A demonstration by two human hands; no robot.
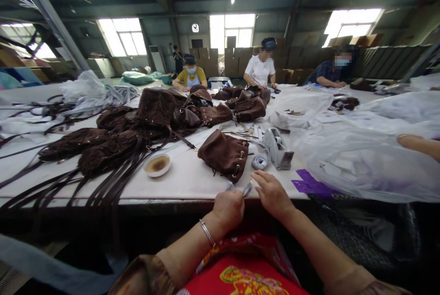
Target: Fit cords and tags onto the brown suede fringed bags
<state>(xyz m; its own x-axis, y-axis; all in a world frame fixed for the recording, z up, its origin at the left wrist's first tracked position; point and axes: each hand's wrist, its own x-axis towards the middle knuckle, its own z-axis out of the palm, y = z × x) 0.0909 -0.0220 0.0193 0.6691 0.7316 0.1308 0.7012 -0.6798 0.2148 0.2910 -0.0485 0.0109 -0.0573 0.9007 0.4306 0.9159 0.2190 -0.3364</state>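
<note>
At the table's front edge, my left hand is closed in a fist around a small greyish strip, and a piece of it pokes out past the knuckles. My right hand is beside it, with fingertips pinched at the strip's upper end; its thumb is hidden. Just beyond both hands a brown drawstring backpack with metal eyelets lies on its side. A roll of grey ribbon lies to its right, next to a grey tape dispenser.
Brown bags with long dangling straps are heaped on the left. A white bowl holds something brownish. Clear plastic bags and a purple piece lie right. Another person's hand reaches in there; several co-workers are across the table.
</note>
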